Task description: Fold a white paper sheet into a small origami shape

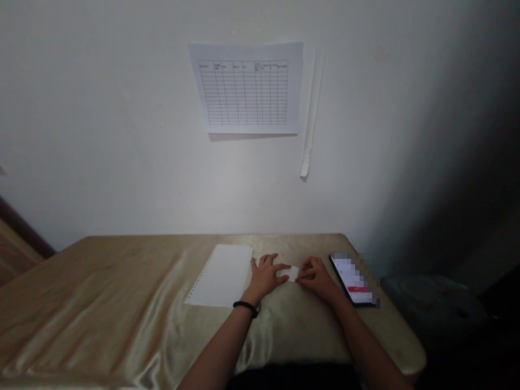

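Note:
A small piece of white paper (291, 273) lies between my two hands on a cloth-covered table. My left hand (265, 275), with a black band at its wrist, has thumb and index finger on the paper's left side while its other fingers spread over the cloth. At the paper's right edge, my right hand (317, 276) pinches with thumb and fingers. Whether the paper is folded is too small to tell. Just left of my left hand is a white loose-leaf sheet (221, 273) with punched holes down its left edge.
The shiny gold cloth (122, 303) is wrinkled at the left. A phone (353, 281) with a lit screen rests right of my right hand. On the wall behind hang a printed table sheet (247, 92) and a narrow paper strip (311, 119). A dark object (434, 303) stands beyond the table's right edge.

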Action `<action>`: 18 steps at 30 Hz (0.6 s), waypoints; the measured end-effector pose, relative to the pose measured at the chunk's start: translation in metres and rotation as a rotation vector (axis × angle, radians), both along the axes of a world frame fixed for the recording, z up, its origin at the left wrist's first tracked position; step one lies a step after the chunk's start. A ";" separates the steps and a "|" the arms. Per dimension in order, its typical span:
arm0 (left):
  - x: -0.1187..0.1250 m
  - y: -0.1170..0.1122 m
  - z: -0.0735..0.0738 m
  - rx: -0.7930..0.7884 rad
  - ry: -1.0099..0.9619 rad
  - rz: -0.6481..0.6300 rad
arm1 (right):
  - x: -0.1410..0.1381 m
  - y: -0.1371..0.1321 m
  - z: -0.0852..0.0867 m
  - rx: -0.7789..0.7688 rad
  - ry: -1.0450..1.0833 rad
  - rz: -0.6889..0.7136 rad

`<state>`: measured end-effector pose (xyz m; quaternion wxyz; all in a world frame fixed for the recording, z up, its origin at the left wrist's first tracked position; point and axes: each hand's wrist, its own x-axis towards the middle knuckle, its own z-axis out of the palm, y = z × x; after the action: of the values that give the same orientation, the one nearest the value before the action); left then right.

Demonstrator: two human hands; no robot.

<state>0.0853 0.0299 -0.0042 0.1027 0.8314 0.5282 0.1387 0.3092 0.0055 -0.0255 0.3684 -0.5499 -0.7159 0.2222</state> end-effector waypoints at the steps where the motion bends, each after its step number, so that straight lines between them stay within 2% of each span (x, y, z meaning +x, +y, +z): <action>1: 0.000 0.000 0.000 -0.003 0.004 0.002 | 0.000 0.001 -0.001 0.000 0.000 -0.026; 12: 0.000 0.000 0.002 -0.009 0.008 0.002 | 0.003 0.014 -0.004 0.063 -0.142 -0.230; 18: -0.001 -0.001 0.001 0.003 -0.002 -0.008 | 0.005 0.013 -0.008 0.079 -0.134 -0.132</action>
<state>0.0842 0.0289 -0.0037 0.1024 0.8335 0.5246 0.1400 0.3145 0.0183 -0.0332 0.3546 -0.5949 -0.7093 0.1317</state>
